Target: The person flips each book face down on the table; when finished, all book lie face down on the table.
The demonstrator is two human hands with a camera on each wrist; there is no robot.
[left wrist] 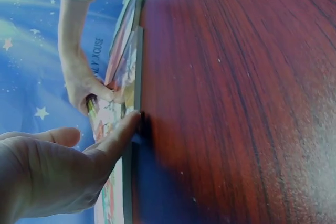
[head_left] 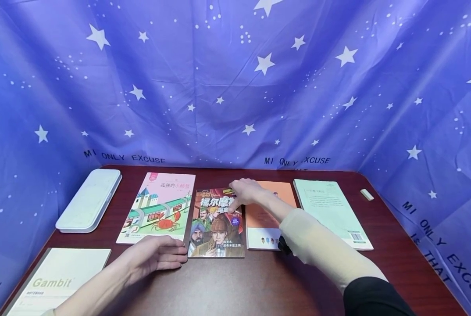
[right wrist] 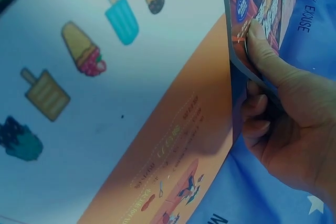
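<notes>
a: we see the dark red surface carrying a row of books, the detective comic in the middle, beside the orange book.
b: our right hand pinches its top edge; our left hand, fingers straight, touches its lower left corner.

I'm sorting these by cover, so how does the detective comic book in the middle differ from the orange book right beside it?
The detective comic book has a dark cover crowded with drawn figures; the orange book is plain orange with a white strip of ice lollies. The right hand pinches the comic's far corner and the left hand touches its near corner; no hand holds the orange book, though the right forearm crosses above it. Both are paperbacks on the table.
</notes>
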